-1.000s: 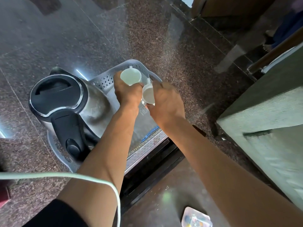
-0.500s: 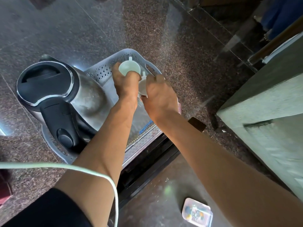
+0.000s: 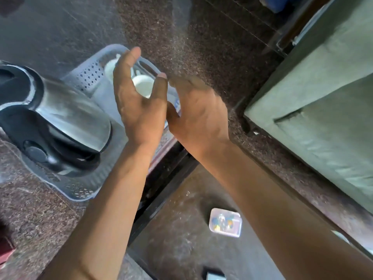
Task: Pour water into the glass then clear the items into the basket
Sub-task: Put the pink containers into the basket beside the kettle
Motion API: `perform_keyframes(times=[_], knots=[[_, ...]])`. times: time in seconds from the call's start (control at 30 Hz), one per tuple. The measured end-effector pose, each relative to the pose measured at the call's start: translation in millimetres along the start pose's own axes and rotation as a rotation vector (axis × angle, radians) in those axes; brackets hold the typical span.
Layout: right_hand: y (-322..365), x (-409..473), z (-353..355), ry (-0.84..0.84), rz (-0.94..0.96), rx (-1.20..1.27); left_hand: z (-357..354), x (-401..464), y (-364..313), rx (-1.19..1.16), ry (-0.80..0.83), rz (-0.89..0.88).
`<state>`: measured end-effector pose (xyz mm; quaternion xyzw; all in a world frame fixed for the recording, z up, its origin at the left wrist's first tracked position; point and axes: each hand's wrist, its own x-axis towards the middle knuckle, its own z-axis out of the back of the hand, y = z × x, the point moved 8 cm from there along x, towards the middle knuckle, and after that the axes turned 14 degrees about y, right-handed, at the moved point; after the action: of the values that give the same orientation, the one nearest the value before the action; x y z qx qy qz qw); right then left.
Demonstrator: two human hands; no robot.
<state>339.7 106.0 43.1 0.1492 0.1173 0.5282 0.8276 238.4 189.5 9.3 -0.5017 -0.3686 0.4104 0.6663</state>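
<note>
A grey perforated plastic basket [image 3: 88, 75] lies on the dark granite counter. Inside it a steel electric kettle [image 3: 66, 118] with a black lid and handle rests at the left. Two white cups sit at its far end, one [image 3: 110, 68] behind the other [image 3: 142, 84]. My left hand [image 3: 137, 98] hovers above the cups, fingers spread, holding nothing. My right hand [image 3: 199, 110] is just to its right, over the basket's right rim, blurred and also spread with nothing in it.
A grey-green block [image 3: 323, 110] stands on the counter at the right. The counter's front edge [image 3: 171, 158] runs below the basket. On the floor below lie a small printed pack [image 3: 225, 222] and a dark object [image 3: 215, 275].
Both hands held a white cup over the basket's far end; now the cups sit in the basket and both hands have let go and drawn back, fingers spread.
</note>
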Motion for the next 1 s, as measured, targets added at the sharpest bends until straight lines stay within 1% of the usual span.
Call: perform_keyframes(times=[0.07, 0.2, 0.3, 0.4, 0.5, 0.63, 0.73, 0.8, 0.83, 0.87, 1.0], knots=[[-17, -29, 11, -0.010, -0.009, 0.067, -12, -28, -14, 0.053, 0.062, -0.077], [-63, -104, 29, -0.079, -0.064, 0.193, -34, -97, -32, 0.058, 0.168, -0.210], [-102, -171, 37, -0.103, -0.138, 0.225, -58, -152, -44, 0.041, 0.302, -0.327], [-144, -239, 42, -0.109, -0.215, 0.203, -94, -206, -48, 0.011, 0.453, -0.336], [-186, -304, 48, -0.111, -0.314, 0.234, -136, -259, -56, -0.017, 0.593, -0.342], [-235, -380, 61, -0.155, -0.429, 0.203, -184, -324, -73, -0.056, 0.715, -0.350], [-271, -433, 63, -0.155, -0.529, 0.191, -212, -369, -85, -0.038, 0.798, -0.377], [-295, -469, 53, -0.103, -0.613, 0.197, -230, -400, -87, -0.039, 0.883, -0.369], [-306, -486, 44, -0.046, -0.664, 0.193, -239, -415, -86, -0.037, 0.925, -0.352], [-316, -502, 31, 0.043, -0.716, 0.192, -247, -429, -82, -0.031, 0.965, -0.325], [-336, -560, -38, 0.518, -0.870, 0.258, -273, -473, -57, 0.015, 1.097, -0.178]])
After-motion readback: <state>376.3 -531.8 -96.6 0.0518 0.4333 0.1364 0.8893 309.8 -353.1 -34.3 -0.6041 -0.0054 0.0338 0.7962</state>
